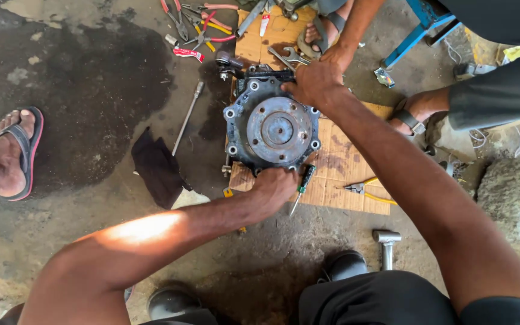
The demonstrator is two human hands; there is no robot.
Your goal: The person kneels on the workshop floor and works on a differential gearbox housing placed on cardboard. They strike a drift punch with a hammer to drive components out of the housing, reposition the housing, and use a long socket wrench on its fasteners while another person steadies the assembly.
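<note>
From the head camera we see our left hand (275,186) curled tight on the near rim of the round metal housing (272,129), fingers folded over its edge. Our right hand (315,81) clamps the far rim, fingers closed around it. The housing lies flat between both sets of fingers, on a cardboard sheet (344,162). Just beside our left fingers lies a green-handled screwdriver (302,185); yellow-handled pliers (365,191) lie farther right. Beyond our right fingers, touching them, another person's hand (338,55) reaches in above two wrenches (290,58).
</note>
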